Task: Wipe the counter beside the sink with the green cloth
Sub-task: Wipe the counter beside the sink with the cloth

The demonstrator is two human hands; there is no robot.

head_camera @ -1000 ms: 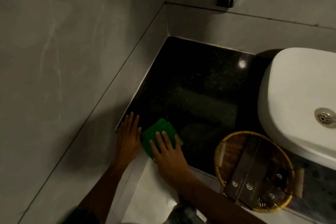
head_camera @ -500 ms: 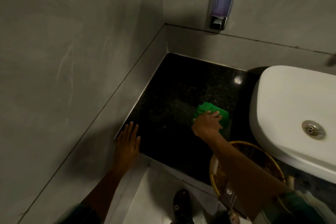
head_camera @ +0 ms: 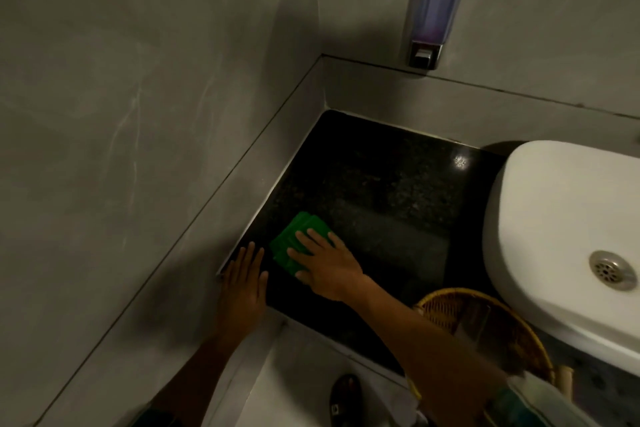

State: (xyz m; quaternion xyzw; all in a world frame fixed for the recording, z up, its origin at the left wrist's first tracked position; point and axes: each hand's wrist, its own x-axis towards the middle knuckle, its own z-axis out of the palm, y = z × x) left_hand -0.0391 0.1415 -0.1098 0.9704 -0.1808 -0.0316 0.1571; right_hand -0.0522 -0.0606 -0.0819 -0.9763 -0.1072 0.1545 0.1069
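Observation:
A folded green cloth [head_camera: 294,239] lies on the black speckled counter [head_camera: 381,198], near its left front corner. My right hand [head_camera: 325,263] presses flat on the cloth with fingers spread, covering its near half. My left hand [head_camera: 244,282] rests flat and empty on the counter's front left edge, just left of the cloth, fingers together and pointing away from me. The white sink [head_camera: 568,236] stands on the counter at the right, its metal drain [head_camera: 613,270] visible.
A woven basket [head_camera: 450,314] sits at the counter's front right, partly behind my right forearm. A soap dispenser [head_camera: 434,7] hangs on the back wall. Grey walls close the counter on the left and back. A shoe [head_camera: 346,399] shows on the floor below.
My right hand has slid the cloth from the middle of the counter back to the left front corner, beside my left hand. The left hand has stayed put.

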